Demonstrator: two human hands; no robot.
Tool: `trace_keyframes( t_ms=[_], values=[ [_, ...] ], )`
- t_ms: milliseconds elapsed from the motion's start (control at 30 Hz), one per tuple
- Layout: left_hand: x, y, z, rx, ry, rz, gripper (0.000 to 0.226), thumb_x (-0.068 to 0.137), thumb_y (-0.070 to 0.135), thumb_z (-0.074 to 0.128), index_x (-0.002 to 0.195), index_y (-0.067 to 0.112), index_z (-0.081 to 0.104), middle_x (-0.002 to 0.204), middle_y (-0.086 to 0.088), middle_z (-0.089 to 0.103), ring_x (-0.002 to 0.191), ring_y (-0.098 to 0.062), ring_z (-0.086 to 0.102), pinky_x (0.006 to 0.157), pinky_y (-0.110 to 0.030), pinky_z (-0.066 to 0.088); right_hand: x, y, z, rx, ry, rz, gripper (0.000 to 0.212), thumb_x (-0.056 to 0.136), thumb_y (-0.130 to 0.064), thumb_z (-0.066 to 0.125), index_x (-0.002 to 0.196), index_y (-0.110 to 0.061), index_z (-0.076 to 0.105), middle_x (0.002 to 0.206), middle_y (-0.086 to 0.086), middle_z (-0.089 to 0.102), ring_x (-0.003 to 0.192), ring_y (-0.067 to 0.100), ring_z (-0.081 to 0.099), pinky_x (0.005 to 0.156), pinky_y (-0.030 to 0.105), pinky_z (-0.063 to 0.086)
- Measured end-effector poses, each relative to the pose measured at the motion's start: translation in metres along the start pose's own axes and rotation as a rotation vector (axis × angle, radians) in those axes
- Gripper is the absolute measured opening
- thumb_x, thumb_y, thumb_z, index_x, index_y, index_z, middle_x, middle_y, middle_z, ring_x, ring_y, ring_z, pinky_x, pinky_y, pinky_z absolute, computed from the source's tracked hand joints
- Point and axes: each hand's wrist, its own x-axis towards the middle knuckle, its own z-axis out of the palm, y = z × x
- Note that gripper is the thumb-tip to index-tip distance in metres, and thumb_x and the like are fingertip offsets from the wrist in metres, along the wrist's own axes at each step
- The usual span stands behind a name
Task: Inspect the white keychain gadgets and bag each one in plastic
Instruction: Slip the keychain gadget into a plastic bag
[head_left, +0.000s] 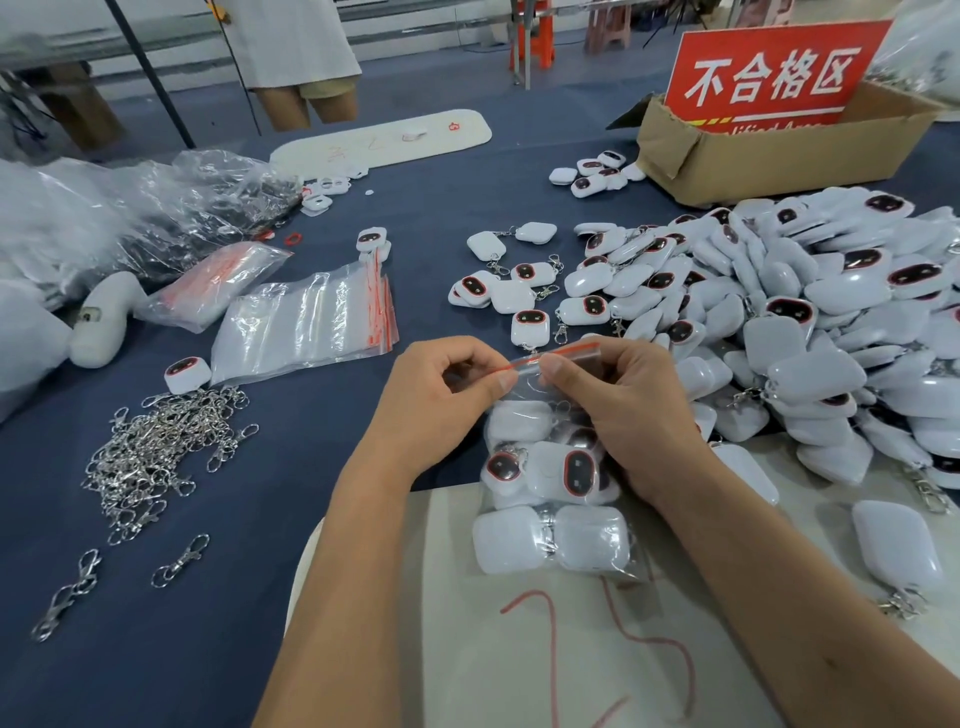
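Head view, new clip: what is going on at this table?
A person is closing a clear zip bag that already holds several white gadgets. The left hand and right hand both pinch its red-striped top. A big pile of loose gadgets lies to the right, empty bags and metal clasps to the left.

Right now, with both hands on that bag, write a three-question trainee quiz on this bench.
1. True or false: the zip bag pinched by the left hand and right hand is empty.
2. Which lies left of the hands? A) pile of metal clasps B) cardboard box C) big heap of gadgets
3. Fill in: the sign in the box is ___ in colour.

Key: 1 false, it holds several gadgets; 2 A; 3 red.
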Motion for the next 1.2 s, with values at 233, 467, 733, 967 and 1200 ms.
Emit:
trace_keyframes(
  t_ms=[233, 467, 733, 967, 1200],
  values=[
    [0.001, 0.001, 0.005, 0.018, 0.037, 0.019, 0.013, 0.089, 0.01, 0.077, 0.08, 0.02, 0.076, 0.076, 0.006, 0.072, 0.073, -0.018, 0.065, 0.071, -0.028, 0.052, 0.0, -0.001, 0.002, 0.015, -0.002, -0.021, 0.008, 0.092, -0.019, 0.079, 0.086, -0.015, 0.081, 0.077, 0.002, 0.079, 0.068, 0.008, 0.068, 0.063, 0.019, 0.053],
    [0.002, 0.004, 0.01, 0.015, 0.036, 0.05, 0.012, 0.091, 0.01, 0.076, 0.081, 0.017, 0.074, 0.081, 0.004, 0.073, 0.081, -0.02, 0.068, 0.079, -0.039, 0.057, -0.002, -0.004, 0.003, -0.026, -0.04, -0.045, 0.012, 0.094, -0.021, 0.078, 0.081, -0.021, 0.08, 0.07, -0.007, 0.076, 0.061, 0.0, 0.065, 0.057, 0.012, 0.048],
    [0.0, 0.006, 0.011, 0.066, 0.016, 0.039, 0.012, 0.091, 0.016, 0.077, 0.08, 0.019, 0.074, 0.077, 0.004, 0.072, 0.076, -0.025, 0.065, 0.073, -0.044, 0.053, -0.003, -0.003, 0.004, -0.03, 0.008, -0.029, 0.023, 0.101, -0.021, 0.068, 0.081, -0.017, 0.079, 0.061, -0.007, 0.07, 0.054, -0.001, 0.057, 0.053, 0.012, 0.046],
    [0.0, 0.008, 0.012, 0.062, 0.042, 0.095, 0.012, 0.086, 0.009, 0.08, 0.077, 0.012, 0.074, 0.08, -0.005, 0.069, 0.079, -0.026, 0.064, 0.076, -0.045, 0.053, -0.003, -0.003, 0.003, -0.063, -0.008, -0.07, 0.021, 0.1, -0.022, 0.07, 0.083, -0.021, 0.083, 0.073, 0.004, 0.076, 0.062, 0.004, 0.061, 0.058, 0.018, 0.051],
    [0.0, 0.011, 0.013, 0.06, 0.054, 0.055, 0.018, 0.085, 0.015, 0.084, 0.071, 0.016, 0.072, 0.067, -0.001, 0.065, 0.063, -0.008, 0.053, 0.06, -0.025, 0.044, -0.003, -0.001, 0.005, -0.07, 0.007, -0.064, 0.013, 0.094, -0.022, 0.078, 0.082, -0.016, 0.082, 0.071, -0.007, 0.076, 0.064, -0.001, 0.063, 0.062, 0.014, 0.048]
  ],
)
